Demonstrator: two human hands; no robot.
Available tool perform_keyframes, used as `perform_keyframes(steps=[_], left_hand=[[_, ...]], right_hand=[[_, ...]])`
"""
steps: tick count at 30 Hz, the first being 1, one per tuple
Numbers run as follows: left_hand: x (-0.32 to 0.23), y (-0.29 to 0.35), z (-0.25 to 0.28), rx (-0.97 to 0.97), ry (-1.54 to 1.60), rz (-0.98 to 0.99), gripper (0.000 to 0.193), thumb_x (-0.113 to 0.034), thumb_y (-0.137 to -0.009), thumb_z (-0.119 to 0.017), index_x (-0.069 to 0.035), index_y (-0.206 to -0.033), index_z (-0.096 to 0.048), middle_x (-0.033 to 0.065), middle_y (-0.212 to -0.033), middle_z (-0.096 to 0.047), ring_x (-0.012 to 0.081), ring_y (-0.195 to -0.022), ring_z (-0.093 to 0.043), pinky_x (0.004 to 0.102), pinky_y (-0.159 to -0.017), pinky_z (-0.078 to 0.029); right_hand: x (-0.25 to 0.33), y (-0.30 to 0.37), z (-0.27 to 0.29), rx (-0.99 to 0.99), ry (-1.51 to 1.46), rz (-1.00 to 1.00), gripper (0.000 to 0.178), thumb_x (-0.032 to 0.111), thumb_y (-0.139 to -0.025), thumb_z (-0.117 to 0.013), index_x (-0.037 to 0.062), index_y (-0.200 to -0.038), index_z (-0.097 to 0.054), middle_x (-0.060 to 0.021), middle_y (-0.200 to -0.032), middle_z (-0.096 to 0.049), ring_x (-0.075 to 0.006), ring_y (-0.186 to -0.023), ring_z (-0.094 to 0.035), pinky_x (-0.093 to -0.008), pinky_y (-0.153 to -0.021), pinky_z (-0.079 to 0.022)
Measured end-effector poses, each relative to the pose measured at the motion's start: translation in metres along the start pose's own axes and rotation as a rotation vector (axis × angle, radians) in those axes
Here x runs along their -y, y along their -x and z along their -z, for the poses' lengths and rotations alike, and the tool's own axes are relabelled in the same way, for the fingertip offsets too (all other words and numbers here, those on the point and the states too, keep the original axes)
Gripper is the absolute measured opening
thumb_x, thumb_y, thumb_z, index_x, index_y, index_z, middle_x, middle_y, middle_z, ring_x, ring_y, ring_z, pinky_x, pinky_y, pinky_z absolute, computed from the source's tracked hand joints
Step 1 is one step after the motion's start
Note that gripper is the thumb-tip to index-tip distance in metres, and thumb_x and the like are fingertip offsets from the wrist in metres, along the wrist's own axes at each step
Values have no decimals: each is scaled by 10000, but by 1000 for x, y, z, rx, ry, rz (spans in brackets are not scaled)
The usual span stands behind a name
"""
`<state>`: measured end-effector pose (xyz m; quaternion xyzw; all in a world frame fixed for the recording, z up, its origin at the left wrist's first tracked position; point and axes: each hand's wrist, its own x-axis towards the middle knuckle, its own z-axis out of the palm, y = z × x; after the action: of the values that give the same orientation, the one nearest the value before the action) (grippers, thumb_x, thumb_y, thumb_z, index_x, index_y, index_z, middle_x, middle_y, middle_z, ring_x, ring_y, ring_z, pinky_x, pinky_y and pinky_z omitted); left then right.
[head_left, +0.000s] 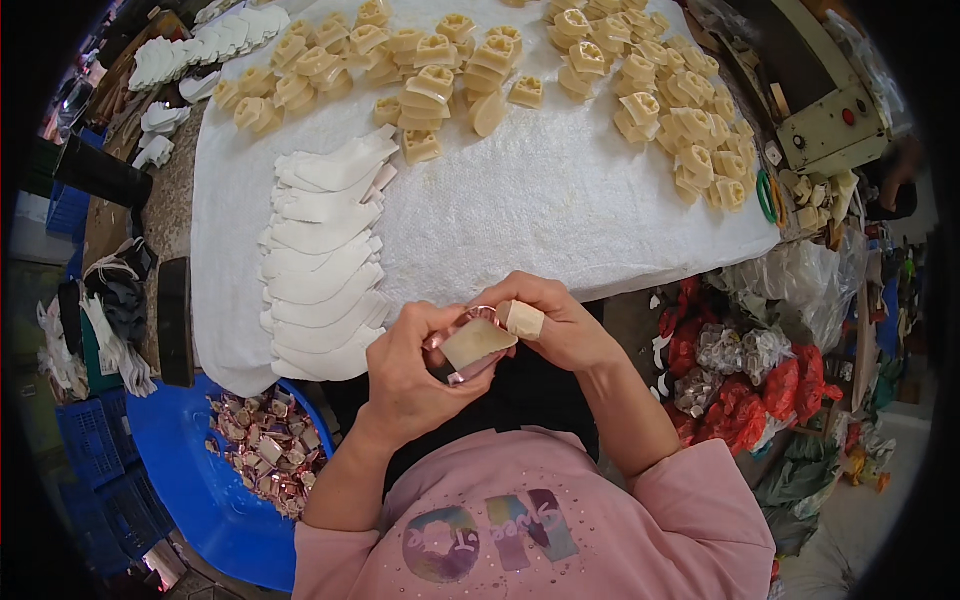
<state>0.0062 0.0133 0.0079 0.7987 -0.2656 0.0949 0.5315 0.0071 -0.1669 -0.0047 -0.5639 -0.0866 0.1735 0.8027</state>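
Observation:
In front of my body, my left hand is closed around a shoe heel with a shiny pink metallic covering and a pale flat face turned up. My right hand grips its far right edge with bent fingers; beige tape wraps one digit. Just beyond my left hand, overlapping rows of curved white sheet pieces lie on a white woven cloth. Bare cream plastic heels stand in clusters along the far side, with more cream heels at the right.
Left of me, a blue basin holds many pink-covered heels. A dark upright panel stands by the table's left edge. At the right are red plastic bags, clear bags and a machine with a red button.

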Motion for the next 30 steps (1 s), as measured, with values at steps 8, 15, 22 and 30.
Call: perform_keyframes(steps=[8,15,22,30], left_hand=[[1,4,-15,-136,-98,15,488,-86,-584,-821,-4,-944,-502,78,-717,-554,172,-577,-596,271,-514,-482],[-2,2,-17,-210,-163,-9,468,-98,-606,-813,-4,-930,-488,83,-702,-560,198,-555,-606,277,-494,-489],[1,10,-23,-235,-296,-29,504,-75,-608,-824,20,-948,-464,121,-777,-608,161,-650,-639,255,-552,-507],[2,8,-10,-210,40,172,400,-97,-707,-754,2,-962,-463,113,-735,-596,169,-590,-615,275,-522,-489]], right_hand=[[-6,-4,-19,-155,293,103,189,155,-938,-459,11,-951,-580,-60,-880,-618,-120,-787,-574,-254,-690,-467],[-20,-2,-16,-70,-189,87,239,182,-963,-439,12,-1060,-576,-87,-1048,-578,-136,-907,-557,-254,-773,-447],[-27,-1,-35,-260,208,205,272,204,-965,-424,-3,-1087,-553,-107,-988,-596,-155,-866,-573,-274,-768,-457],[-26,-5,-27,-205,129,95,344,280,-971,-435,1,-1138,-548,-83,-977,-574,-153,-875,-552,-282,-788,-443]])
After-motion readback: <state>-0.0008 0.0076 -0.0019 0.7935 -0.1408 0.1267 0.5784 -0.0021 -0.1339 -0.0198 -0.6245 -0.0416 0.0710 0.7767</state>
